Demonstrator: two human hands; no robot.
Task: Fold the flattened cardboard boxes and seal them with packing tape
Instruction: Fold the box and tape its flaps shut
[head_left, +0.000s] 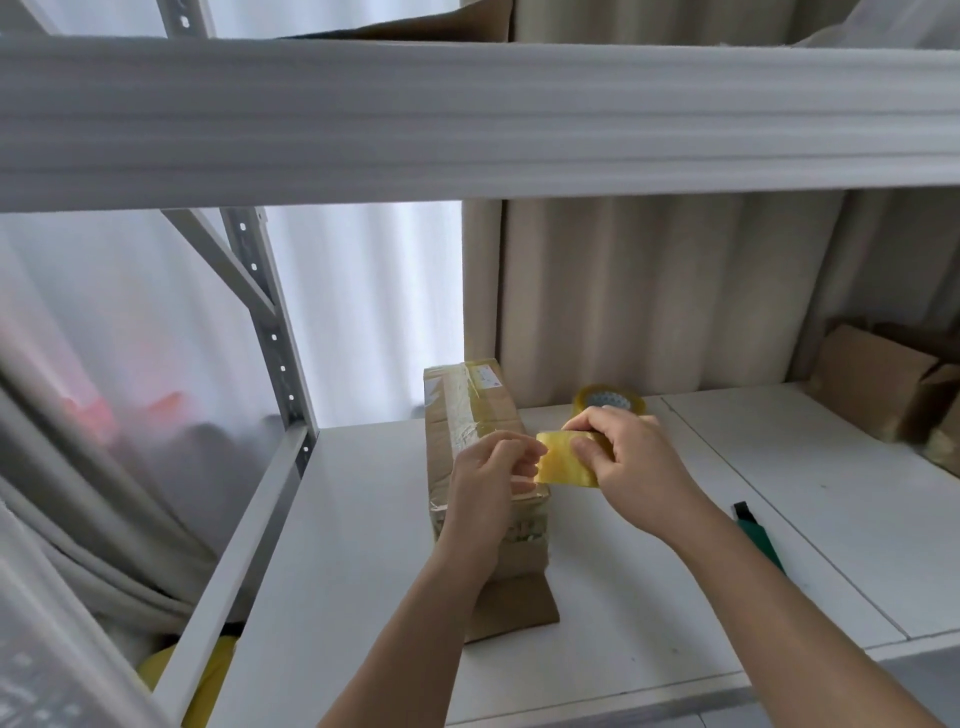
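Right hand (631, 457) grips tape roll (566, 460), left hand (491, 470) pinches its free end; long box (480, 415) lies just below-left on shelf (363, 519), axis running away from person.

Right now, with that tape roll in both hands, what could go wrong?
The loose tape end pinched by the left hand may fold and stick to itself or the fingers. The right hand holds the roll over the box, so tape could land crooked. The knife lies near the right forearm.
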